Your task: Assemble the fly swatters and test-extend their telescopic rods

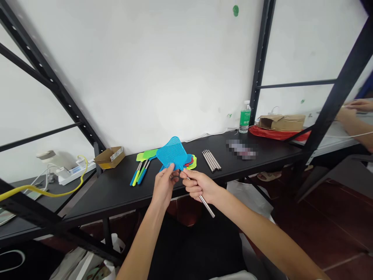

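My left hand pinches the lower edge of a blue mesh fly-swatter head, held up over the black table. My right hand is closed round a thin metal rod, its top end meeting the base of the blue head. Just behind the held head, more coloured swatter heads lie on the table. Finished swatters with green heads and blue and green handles lie to the left. A bundle of bare metal rods lies to the right.
A small cardboard box sits at the back left, a power strip with a yellow cable further left. A green-labelled bottle, a cardboard piece on red material and black rack posts stand right. Another person's arm shows far right.
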The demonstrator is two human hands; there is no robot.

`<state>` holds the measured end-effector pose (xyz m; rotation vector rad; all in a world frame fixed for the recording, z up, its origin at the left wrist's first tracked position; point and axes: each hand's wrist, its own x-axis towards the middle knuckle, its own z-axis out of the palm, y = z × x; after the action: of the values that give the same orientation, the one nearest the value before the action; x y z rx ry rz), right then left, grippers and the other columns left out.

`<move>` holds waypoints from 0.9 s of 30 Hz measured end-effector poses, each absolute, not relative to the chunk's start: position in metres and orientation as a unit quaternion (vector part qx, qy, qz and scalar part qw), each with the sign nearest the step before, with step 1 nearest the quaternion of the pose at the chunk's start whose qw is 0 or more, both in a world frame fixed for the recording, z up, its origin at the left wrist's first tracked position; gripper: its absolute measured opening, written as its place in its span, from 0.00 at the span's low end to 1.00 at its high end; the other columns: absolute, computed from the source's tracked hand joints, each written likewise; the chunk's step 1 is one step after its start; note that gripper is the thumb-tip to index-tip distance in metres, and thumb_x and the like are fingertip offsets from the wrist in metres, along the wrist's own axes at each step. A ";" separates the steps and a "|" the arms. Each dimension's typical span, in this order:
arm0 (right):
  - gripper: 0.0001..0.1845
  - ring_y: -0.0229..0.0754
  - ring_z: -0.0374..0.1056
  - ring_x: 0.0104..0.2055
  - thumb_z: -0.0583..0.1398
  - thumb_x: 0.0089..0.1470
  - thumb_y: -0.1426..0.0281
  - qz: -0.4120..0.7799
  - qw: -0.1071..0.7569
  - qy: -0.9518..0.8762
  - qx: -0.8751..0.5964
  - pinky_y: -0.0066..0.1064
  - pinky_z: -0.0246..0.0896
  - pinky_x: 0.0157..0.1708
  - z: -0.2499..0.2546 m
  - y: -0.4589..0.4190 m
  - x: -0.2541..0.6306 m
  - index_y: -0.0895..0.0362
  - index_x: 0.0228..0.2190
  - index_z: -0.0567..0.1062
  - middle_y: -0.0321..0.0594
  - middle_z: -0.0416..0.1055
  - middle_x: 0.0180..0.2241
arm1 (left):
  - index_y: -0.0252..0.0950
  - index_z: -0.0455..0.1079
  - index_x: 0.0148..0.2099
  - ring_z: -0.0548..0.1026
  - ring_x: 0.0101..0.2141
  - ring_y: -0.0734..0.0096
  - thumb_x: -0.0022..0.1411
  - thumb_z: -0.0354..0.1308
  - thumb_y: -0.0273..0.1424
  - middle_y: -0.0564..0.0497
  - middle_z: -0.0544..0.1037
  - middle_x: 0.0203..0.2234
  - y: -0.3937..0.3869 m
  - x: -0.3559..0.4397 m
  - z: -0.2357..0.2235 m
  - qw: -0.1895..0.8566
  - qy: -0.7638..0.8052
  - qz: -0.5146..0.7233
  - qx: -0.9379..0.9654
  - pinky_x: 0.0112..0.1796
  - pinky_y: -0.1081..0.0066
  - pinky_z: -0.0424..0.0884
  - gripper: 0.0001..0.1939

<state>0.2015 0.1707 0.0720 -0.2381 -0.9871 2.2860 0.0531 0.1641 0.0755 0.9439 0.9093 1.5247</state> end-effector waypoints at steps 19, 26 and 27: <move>0.17 0.27 0.41 0.13 0.59 0.55 0.57 0.553 0.522 -0.542 -0.358 0.20 0.32 0.12 0.056 0.224 0.237 0.55 0.24 0.64 0.25 0.49 0.15 | 0.31 0.74 0.31 0.69 0.21 0.76 0.46 0.66 0.42 0.47 0.79 0.27 0.235 0.063 0.101 0.250 0.524 0.736 0.348 0.20 0.76 0.61 0.18; 0.11 0.29 0.49 0.14 0.59 0.55 0.63 0.422 0.571 -0.489 -0.507 0.21 0.43 0.13 0.060 0.299 0.297 0.58 0.35 0.71 0.33 0.65 0.20 | 0.35 0.74 0.27 0.77 0.25 0.66 0.59 0.53 0.44 0.46 0.80 0.23 0.257 0.039 0.079 0.184 0.707 0.325 0.601 0.28 0.71 0.68 0.19; 0.11 0.31 0.54 0.16 0.60 0.53 0.64 0.407 0.565 -0.495 -0.520 0.22 0.49 0.14 0.057 0.307 0.301 0.58 0.37 0.72 0.36 0.68 0.21 | 0.35 0.74 0.26 0.77 0.25 0.65 0.60 0.53 0.43 0.46 0.79 0.22 0.259 0.039 0.077 0.181 0.711 0.303 0.608 0.29 0.70 0.69 0.19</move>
<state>0.3011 0.3067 0.0572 -1.2219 -1.1647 0.9567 0.0389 0.2592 0.0768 1.7168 2.0077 0.8553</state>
